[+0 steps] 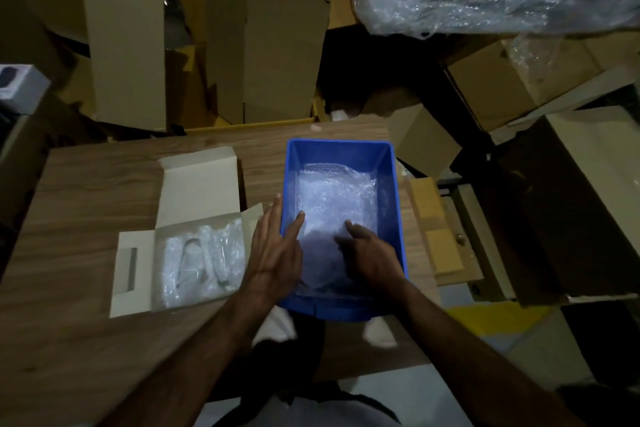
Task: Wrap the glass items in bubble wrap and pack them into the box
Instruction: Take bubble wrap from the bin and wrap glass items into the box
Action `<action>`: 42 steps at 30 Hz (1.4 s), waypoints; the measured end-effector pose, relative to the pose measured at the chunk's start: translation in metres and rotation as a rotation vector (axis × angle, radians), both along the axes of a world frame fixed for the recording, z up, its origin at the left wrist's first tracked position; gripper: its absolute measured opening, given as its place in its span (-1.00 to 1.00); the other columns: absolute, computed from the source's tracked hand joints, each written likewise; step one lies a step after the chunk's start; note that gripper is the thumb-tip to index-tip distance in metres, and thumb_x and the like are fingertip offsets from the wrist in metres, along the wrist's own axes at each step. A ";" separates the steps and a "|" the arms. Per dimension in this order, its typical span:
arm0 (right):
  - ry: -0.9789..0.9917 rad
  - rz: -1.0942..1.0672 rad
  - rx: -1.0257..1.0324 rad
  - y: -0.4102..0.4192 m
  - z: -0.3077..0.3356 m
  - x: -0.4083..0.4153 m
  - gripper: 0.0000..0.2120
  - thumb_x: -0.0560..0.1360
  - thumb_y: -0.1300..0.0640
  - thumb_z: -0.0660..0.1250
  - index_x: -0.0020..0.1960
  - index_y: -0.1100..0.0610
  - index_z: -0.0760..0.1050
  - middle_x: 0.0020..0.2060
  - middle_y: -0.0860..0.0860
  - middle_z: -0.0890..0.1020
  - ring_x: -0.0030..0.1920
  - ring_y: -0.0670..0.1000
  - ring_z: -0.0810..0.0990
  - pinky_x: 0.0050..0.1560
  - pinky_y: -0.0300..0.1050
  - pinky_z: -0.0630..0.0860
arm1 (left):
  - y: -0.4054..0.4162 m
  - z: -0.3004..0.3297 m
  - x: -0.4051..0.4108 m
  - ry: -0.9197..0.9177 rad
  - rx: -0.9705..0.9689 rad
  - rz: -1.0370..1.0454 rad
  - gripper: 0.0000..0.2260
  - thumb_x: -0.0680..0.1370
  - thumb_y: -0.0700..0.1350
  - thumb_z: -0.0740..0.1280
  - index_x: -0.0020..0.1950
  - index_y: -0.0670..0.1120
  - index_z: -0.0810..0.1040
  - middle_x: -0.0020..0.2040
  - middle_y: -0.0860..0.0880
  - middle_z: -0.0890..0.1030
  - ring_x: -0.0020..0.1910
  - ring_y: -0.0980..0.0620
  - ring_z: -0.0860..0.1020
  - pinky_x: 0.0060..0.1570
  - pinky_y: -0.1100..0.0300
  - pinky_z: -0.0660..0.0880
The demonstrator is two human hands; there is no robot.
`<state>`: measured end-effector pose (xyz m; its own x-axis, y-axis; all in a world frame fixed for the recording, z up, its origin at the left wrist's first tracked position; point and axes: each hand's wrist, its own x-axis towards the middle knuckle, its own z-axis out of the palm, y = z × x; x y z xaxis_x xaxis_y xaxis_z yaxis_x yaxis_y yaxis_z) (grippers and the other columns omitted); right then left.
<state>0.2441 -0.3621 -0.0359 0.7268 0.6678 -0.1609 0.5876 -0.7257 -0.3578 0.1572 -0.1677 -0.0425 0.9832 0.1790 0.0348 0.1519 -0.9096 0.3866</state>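
Fingers (pixel 298 218) of the left hand (pixel 273 253) are straight and loosely spread over the near-left rim of the blue rectangular plastic bin (pixel 391 184); the right hand (pixel 372 255) is inside w/ fingers curled down onto the clear bubble-wrap bundle (pixel 334 204), though I can't tell if it's pinching. That bundle lies directly under and ahead of the right hand, the closer one, w/ its long axis running away along the bin, and the open white cardboard box (pixel 197 184) w/ wrapped pieces sits left on the wood-grain tabletop (pixel 86 184). No readable labels or writing.
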 end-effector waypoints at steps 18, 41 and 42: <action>-0.162 0.030 0.708 -0.008 0.074 -0.020 -0.72 0.63 0.10 0.31 0.33 0.04 0.57 0.46 0.01 0.48 0.38 -0.06 0.53 0.21 -0.05 0.58 | 0.021 0.073 -0.005 -0.301 -0.498 -0.041 -0.56 0.57 -0.05 0.39 0.44 0.16 0.46 0.53 0.18 0.33 0.54 0.17 0.25 0.50 0.26 0.19; 1.510 -0.531 1.057 0.188 0.127 -0.092 -0.43 0.65 -0.23 0.09 -0.07 0.14 0.72 -0.01 0.17 0.72 -0.16 0.05 0.74 -0.15 -0.05 0.63 | 0.167 0.123 -0.107 -0.337 -1.049 0.658 -0.65 0.67 0.02 0.24 0.03 -0.22 0.67 -0.18 -0.20 0.72 -0.25 -0.09 0.69 -0.34 0.18 0.61; 1.628 -0.556 1.095 0.185 0.126 -0.095 -0.35 0.58 -0.34 0.10 0.02 0.15 0.74 0.11 0.19 0.70 -0.04 0.11 0.74 0.00 0.03 0.61 | 0.170 0.120 -0.109 -0.324 -1.052 0.723 -0.64 0.67 0.04 0.25 0.01 -0.23 0.67 -0.21 -0.18 0.71 -0.29 -0.03 0.68 -0.37 0.22 0.59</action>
<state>0.1489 -0.1769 0.0898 0.4738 0.7194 -0.5079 -0.8262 0.1636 -0.5391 0.0482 0.0020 0.0779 0.6282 0.7437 -0.2286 0.2407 0.0936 0.9661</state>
